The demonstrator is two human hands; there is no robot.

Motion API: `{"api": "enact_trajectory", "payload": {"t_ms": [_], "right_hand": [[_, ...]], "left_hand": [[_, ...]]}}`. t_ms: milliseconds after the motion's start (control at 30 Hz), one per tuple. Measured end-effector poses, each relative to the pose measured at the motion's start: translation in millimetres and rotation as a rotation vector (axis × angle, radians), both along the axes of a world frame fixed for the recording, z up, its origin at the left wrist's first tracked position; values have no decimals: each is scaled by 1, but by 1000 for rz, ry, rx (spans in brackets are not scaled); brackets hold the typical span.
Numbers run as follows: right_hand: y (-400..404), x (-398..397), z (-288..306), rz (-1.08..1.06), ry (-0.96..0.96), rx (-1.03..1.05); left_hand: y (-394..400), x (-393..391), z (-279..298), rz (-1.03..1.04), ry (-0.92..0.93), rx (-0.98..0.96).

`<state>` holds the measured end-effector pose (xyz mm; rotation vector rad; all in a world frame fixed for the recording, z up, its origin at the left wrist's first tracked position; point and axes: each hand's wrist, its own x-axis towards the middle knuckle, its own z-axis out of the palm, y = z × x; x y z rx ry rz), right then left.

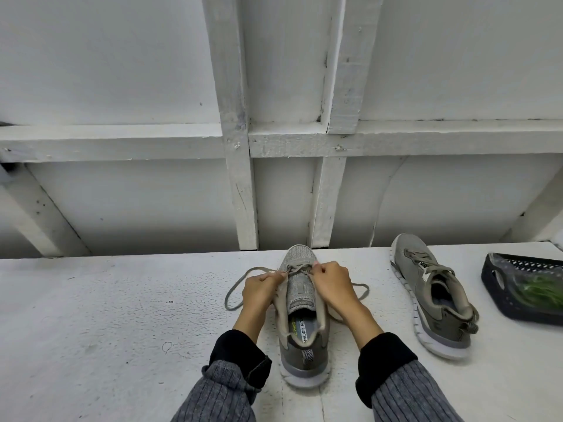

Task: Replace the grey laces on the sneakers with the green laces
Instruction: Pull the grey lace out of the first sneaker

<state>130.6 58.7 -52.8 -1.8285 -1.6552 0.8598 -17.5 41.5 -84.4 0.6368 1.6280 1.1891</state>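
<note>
1. Head view, near sneaker [300, 303] — upright on the white bench [106, 315], toe away from the person. Its grey lace [236, 287] is out of the upper eyelets, with loose ends trailing to either side, and is threaded only at the toe.
2. Left hand [260, 289] and right hand [330, 283] — fingers of both curled, pinching that lace at the lowest eyelets.
3. Second sneaker [435, 295] — to the right, fully grey-laced, untouched.
4. Dark basket [499, 287] — far right, holding what appear to be the green laces [539, 289], none fitted yet.
5. Progress, judged: early; unlacing of the first shoe is nearly done.
</note>
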Motion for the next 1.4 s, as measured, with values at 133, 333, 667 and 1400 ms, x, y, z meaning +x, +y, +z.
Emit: {"api": "enact_trajectory", "payload": {"t_ms": [133, 333, 667, 1400], "right_hand": [[10, -5, 16, 48, -37, 135], [22, -27, 12, 342, -201, 113], [23, -33, 0, 438, -445, 134], [25, -35, -3, 224, -123, 102]], "left_hand": [[-2, 3, -4, 44, -58, -19], [-5, 3, -8, 27, -50, -19], [-9, 7, -12, 83, -25, 41], [-17, 8, -3, 91, 129, 50]]}}
